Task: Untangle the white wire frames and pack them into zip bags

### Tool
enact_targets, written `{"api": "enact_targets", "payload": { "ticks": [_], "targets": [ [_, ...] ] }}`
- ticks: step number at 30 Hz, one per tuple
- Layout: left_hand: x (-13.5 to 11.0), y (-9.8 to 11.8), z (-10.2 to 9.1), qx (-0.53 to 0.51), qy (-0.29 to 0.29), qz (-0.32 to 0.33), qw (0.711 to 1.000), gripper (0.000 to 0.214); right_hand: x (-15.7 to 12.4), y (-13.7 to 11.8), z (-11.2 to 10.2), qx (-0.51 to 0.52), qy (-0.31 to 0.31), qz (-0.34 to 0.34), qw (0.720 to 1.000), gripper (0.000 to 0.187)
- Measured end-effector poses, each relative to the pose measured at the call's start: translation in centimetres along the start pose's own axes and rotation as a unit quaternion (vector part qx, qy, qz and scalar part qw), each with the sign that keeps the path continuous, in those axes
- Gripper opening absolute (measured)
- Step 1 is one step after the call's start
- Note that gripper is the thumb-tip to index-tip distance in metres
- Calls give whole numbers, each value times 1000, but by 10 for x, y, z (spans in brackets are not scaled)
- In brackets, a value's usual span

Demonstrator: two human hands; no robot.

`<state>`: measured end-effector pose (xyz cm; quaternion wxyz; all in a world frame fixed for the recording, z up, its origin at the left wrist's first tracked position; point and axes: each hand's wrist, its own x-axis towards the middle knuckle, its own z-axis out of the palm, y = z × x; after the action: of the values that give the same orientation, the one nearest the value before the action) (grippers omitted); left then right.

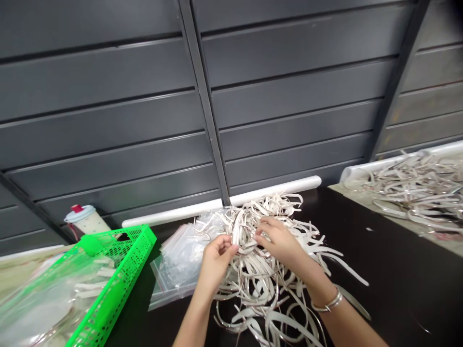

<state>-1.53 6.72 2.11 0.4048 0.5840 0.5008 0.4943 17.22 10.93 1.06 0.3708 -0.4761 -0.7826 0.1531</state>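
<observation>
I'm looking out over a wall of dark grey horizontal metal panels (pixel 108 96), with a dark steel upright (pixel 204 101) slanting through it. A white tube (pixel 224 201) is lying along its foot, and a dark bench (pixel 398 270) is stretching toward me, with a pale mat (pixel 354 193) covering its far right side.

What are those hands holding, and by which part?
The left hand pinches a pale curved strip partway along its length, from a tangled pile; what the right hand grips cannot be told.
</observation>
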Motion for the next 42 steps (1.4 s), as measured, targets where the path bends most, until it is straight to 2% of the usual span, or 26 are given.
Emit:
{"api": "enact_targets", "payload": {
  "ticks": [2, 5, 9, 12, 14, 16, 19, 24, 26, 30, 35, 38, 42],
  "targets": [
    [-2, 5, -7, -18, 6, -7, 1000, 21, 0, 1, -3, -27, 39, -1, 999, 16],
    [-8, 15, -12, -41, 2, -13, 999, 21, -2, -11, -7, 75, 62, -37, 995, 20],
    [-16, 23, -7, 6, -20, 3, 1000, 14, -9, -38, -9, 243, 29, -64, 967, 14],
    [-20, 25, -2, 47, -45, 22, 998, 8, -12, -50, -6, 294, 6, -65, 954, 19],
    [-22, 26, 0, 69, -49, 30, 996, 6, -13, -52, -3, 329, -7, -49, 943, 25],
    [-22, 27, 1, 79, -37, 28, 996, 9, -13, -50, -1, 395, -33, -17, 918, 25],
    [-22, 27, -2, 19, -17, -3, 1000, 15, -14, -47, -4, 470, -46, 45, 880, 24],
    [-20, 25, -10, -93, 26, -31, 995, 26, -15, -43, -15, 425, 87, 117, 893, 25],
    [-20, 25, -12, -108, 24, -28, 993, 27, -15, -41, -17, 429, 99, 124, 889, 26],
    [-20, 26, -9, -104, 6, -22, 994, 25, -15, -38, -14, 473, 70, 136, 868, 30],
    [-23, 24, -2, -9, 18, 33, 999, 16, -15, -48, -11, 416, 29, 99, 903, 29],
    [-23, 23, 1, 42, -11, 81, 996, 11, -16, -52, -9, 418, -3, 58, 906, 27],
    [-24, 22, 3, 108, -47, 78, 990, 14, -17, -52, -9, 412, -24, 3, 911, 28]
  ]
}}
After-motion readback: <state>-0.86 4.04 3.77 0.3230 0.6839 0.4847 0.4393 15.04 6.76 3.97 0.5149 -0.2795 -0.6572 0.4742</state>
